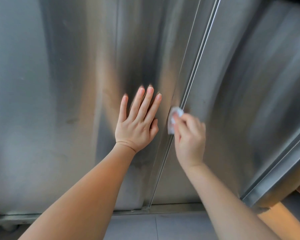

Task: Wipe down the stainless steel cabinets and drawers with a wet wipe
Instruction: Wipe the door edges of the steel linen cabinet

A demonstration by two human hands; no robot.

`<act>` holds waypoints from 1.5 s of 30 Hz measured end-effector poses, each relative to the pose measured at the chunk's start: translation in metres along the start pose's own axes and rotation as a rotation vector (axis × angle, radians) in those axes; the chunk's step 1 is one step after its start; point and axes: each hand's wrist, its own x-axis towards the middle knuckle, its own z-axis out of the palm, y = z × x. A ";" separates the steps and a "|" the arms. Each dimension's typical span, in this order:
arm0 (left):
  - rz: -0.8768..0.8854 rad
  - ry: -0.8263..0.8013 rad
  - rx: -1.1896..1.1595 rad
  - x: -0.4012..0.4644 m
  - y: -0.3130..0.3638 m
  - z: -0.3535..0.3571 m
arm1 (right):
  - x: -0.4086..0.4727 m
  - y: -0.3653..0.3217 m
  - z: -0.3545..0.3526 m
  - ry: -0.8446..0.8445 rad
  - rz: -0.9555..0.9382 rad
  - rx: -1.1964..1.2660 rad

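Steel fills nearly the whole view: a left door [68, 84] and a right door [241, 84] of brushed stainless cabinet, meeting at a seam [196, 66] that runs from upper right down to lower left. No brand, label or writing can be read on either panel; the metal shows only dull streaks, smudges and soft reflections of the arms. Both doors are cut off at the top and sides, so their handles and full outline cannot be made out. A grey tiled floor [154, 227] lies below, with a warm orange patch at the lower right whose nature is unclear. At far right another steel edge [275, 167] slants across, partly out of view. Left hand [137, 122] lies flat on the left door just beside the seam, fingers straight and slightly spread, holding nothing. Right hand [189, 135] is blurred; its fingers curl round a small white wipe [174, 118] and press it onto the seam, where the two doors meet. Most of the wipe is hidden behind the fingers, so its folds and size are hard to judge, and its wetness cannot be told.
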 end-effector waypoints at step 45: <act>-0.038 -0.076 -0.008 -0.137 0.038 0.034 | -0.131 0.002 0.050 -0.064 0.010 0.093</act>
